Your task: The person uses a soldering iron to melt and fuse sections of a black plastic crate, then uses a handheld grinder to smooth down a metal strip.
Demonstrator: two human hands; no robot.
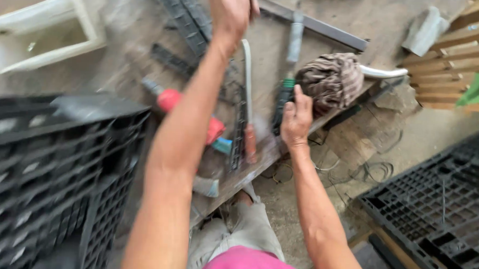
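Note:
My left hand (pixel 230 9) is stretched far forward over the workbench (pixel 263 56), its fingers curled near the top edge of the view; whether anything is in it stays unclear from blur. My right hand (pixel 297 118) rests on the bench near its front edge, fingers touching a dark green-handled tool (pixel 283 101) beside a bunched brown striped rag (pixel 331 79). A red power tool (pixel 171 100) lies partly hidden behind my left forearm. A long blade with a reddish handle (pixel 247 97) lies between my two arms.
A black plastic crate (pixel 52 175) stands at the left and a black plastic pallet (pixel 439 200) at the right. A white tub (pixel 41 32) sits far left. Wooden slats (pixel 454 57), a metal bar (pixel 317 26) and loose wires (pixel 365 168) are around.

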